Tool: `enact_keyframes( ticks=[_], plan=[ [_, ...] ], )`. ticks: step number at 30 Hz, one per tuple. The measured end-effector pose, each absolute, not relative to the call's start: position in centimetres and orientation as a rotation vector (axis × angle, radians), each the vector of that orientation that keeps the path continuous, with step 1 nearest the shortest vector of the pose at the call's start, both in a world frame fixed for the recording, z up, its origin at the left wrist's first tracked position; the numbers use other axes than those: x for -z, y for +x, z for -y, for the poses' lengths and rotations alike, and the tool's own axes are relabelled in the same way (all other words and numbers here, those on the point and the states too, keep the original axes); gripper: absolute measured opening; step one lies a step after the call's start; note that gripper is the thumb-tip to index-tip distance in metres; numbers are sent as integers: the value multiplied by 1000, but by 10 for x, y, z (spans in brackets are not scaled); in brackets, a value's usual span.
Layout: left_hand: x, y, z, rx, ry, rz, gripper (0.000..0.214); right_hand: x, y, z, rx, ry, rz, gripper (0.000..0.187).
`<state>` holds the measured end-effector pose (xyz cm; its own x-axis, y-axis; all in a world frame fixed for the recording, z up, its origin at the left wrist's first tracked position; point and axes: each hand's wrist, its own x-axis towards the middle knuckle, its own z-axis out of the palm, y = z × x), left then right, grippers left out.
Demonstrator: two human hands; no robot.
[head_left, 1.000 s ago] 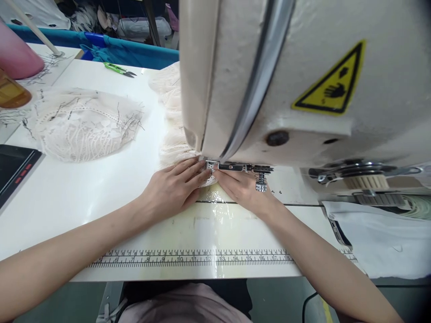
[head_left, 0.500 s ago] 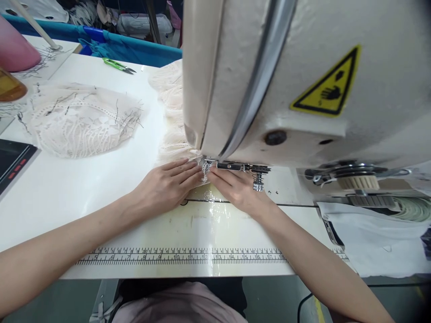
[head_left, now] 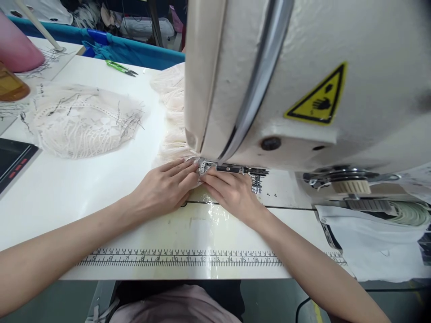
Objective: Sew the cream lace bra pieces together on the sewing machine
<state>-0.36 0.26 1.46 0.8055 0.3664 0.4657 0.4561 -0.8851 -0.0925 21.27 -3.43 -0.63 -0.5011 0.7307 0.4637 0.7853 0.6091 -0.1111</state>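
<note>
Cream lace fabric (head_left: 173,96) runs under the head of a sewing machine (head_left: 232,80), gathered in folds behind and left of the needle area. My left hand (head_left: 168,184) lies flat on the lace with its fingers stretched toward the presser area. From the other side my right hand (head_left: 232,190) has its fingertips pinched on the lace's near edge, close to the metal attachment (head_left: 230,168). A small patch of openwork lace shows between the two hands. The machine head hides the needle.
Another lace piece (head_left: 84,121) with dark thread ends lies on the left. Green thread snips (head_left: 121,67) rest behind it, near a pink thread cone (head_left: 20,45). A black device (head_left: 15,161) sits at the left edge. White cloth (head_left: 367,246) lies on the right; a ruler strip (head_left: 188,258) lines the front.
My right hand has shifted slightly left and its fingers have drawn in on the lace edge. My left hand stays almost where it was. The view has moved a little.
</note>
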Motion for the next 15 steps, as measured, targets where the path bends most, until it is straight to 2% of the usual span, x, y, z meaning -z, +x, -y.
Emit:
enact_keyframes(
  ticks=[6, 15],
  plan=[
    [-14, -1, -5, 766, -2809, 606, 22, -2, 210, 33, 132, -1102, 2364, 15],
    [-12, -8, -8, 607, -2913, 653, 26, 0, 210, 36, 232, -1056, 2402, 20]
  ],
)
